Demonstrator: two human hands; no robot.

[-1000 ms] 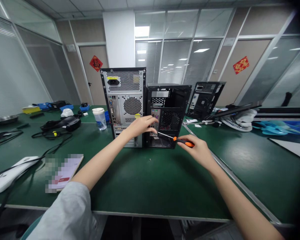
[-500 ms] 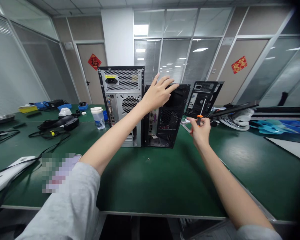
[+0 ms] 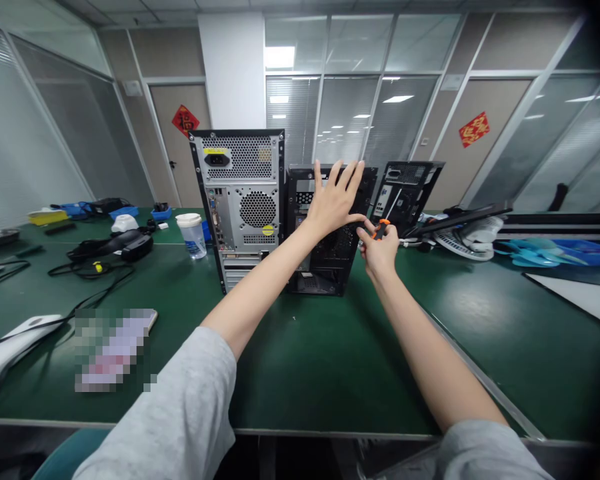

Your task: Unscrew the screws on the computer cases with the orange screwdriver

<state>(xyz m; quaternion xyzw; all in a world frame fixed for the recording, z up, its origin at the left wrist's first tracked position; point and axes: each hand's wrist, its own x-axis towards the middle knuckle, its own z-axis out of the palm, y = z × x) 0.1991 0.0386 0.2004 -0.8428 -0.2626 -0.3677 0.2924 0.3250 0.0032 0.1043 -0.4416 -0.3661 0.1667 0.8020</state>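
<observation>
My left hand (image 3: 331,205) lies with fingers spread against the back of the black computer case (image 3: 349,263), hiding much of its upper half. Its thumb points right and ends close to my right hand (image 3: 381,252). The fingers of that hand are wrapped around a screwdriver (image 3: 381,229) with an orange and black handle, its shaft slanting up and away from the case. Directly left of the black case stands a taller computer case (image 3: 258,208) with a silver back, a power socket and a fan grille.
A third case (image 3: 405,193) stands behind on the right, near a white fan part (image 3: 475,240) and blue fan blades (image 3: 530,252). At left are a lidded plastic cup (image 3: 194,237), a black headset (image 3: 125,245), cables, a phone (image 3: 123,350) and a white device (image 3: 15,347) on the green table (image 3: 320,373).
My left hand has moved right and down, from the black case's top onto its back. My right hand has brought the screwdriver left, closer to the case's right edge.
</observation>
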